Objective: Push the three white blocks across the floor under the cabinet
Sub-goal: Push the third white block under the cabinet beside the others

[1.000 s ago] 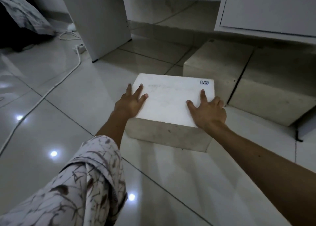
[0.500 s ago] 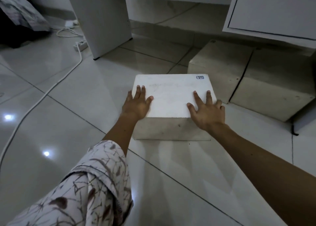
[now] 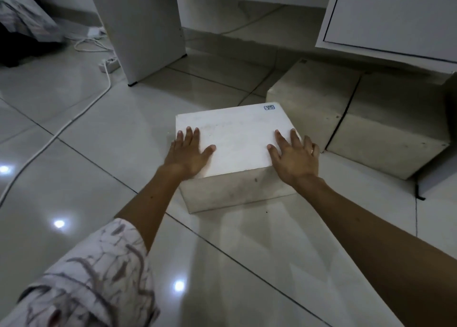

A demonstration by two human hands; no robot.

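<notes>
A white block (image 3: 237,136) stands on the glossy tiled floor at the middle of the view, a small sticker at its far right corner. My left hand (image 3: 188,153) lies flat on its near left corner, fingers straight. On the near right corner my right hand (image 3: 294,156) presses with spread fingers. Two more white blocks sit side by side at the right, one (image 3: 311,96) just beyond the first block and the other (image 3: 393,124) to its right, both partly beneath the white cabinet (image 3: 395,17).
A white panel leg (image 3: 141,27) stands on the floor at the upper left. A white cable (image 3: 74,119) runs from a power strip (image 3: 108,63) across the tiles. Patterned fabric (image 3: 22,17) lies at the far left. My patterned sleeve (image 3: 94,282) fills the lower left.
The block under my hands has turned clockwise and slid a little to the right, nearer the two blocks by the cabinet. Both hands stayed flat on its top.
</notes>
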